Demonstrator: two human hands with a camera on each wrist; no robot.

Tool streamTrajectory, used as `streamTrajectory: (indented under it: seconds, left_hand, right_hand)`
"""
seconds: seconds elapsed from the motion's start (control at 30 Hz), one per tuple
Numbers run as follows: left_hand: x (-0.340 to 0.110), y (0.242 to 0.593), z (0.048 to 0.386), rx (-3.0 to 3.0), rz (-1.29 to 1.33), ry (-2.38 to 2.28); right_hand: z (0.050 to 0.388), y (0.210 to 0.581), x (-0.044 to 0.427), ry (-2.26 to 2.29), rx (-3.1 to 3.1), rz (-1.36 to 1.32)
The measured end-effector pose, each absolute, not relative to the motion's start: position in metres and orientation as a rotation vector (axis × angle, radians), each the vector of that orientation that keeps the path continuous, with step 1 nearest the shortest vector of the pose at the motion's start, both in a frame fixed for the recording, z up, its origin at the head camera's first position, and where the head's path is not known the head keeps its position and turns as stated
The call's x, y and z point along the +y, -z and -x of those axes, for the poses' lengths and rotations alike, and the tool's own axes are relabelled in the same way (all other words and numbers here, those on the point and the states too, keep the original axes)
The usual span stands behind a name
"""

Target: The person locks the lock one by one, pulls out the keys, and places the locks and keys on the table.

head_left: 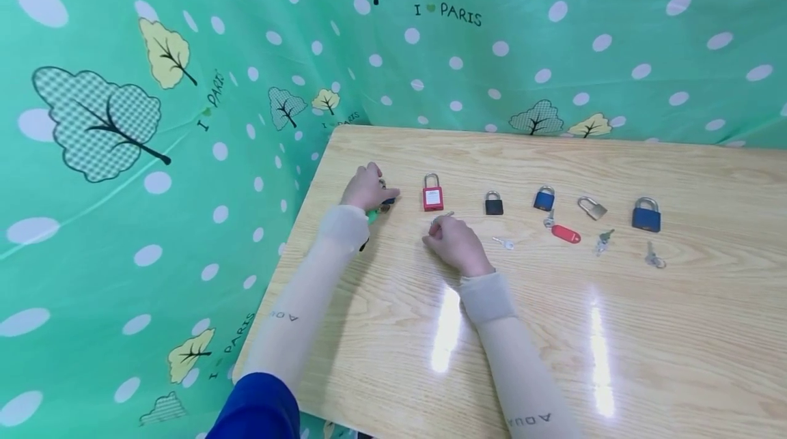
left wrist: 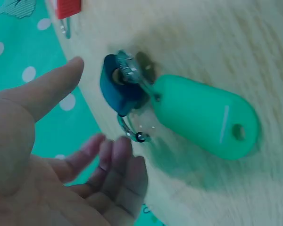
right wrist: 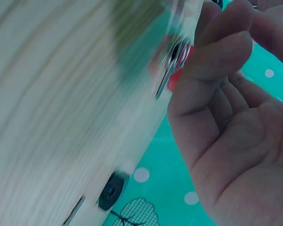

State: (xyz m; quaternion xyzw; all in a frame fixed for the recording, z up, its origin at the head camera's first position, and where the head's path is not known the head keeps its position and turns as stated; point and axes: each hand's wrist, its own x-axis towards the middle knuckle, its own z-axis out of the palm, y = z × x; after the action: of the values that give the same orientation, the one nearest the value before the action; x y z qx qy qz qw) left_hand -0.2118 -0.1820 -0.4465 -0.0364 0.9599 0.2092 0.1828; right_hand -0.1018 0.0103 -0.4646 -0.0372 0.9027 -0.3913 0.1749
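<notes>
My left hand (head_left: 363,188) hovers at a small blue padlock (left wrist: 114,89) on the table's left side. In the left wrist view its thumb and fingers stand apart, with nothing between them. A key sits in the padlock's keyhole, and a green key tag (left wrist: 203,115) hangs from its ring. My right hand (head_left: 458,244) is just in front of the red padlock (head_left: 433,198), beside a loose key (head_left: 445,216) with a ring. Its fingers are loosely bent, and the right wrist view shows the blurred key (right wrist: 172,61) apart from them.
Rightward stand a black padlock (head_left: 494,205), a blue padlock (head_left: 544,199), a silver padlock (head_left: 592,208) and a larger blue padlock (head_left: 646,216). Before them lie a key (head_left: 504,243), a red key tag (head_left: 565,234) and other keys (head_left: 604,241). A green curtain (head_left: 246,29) borders the table.
</notes>
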Motion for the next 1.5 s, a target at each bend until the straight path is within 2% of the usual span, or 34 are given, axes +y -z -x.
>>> streamTrajectory:
  seconds: [0.27,0.67,0.87,1.2,1.5]
  left_hand:
    - [-0.182,0.465,0.204,2.682,0.227,-0.69]
    - [-0.188,0.464,0.208,2.651,0.083,-0.688]
    - [-0.194,0.458,0.206,2.534,0.052,-0.929]
    - [-0.18,0.432,0.197,2.478,-0.12,-1.265]
    - [-0.181,0.412,0.19,2.517,-0.143,-1.323]
  right_hand:
    - [0.111,0.464,-0.015,1.195,2.463,0.109]
    - [0.128,0.465,-0.027,1.234,2.459,0.114]
    - [0.135,0.47,-0.031,1.312,2.458,0.108]
    - [0.147,0.475,-0.033,1.746,2.494,0.096]
    - [0.143,0.467,-0.029,2.093,2.288,0.002]
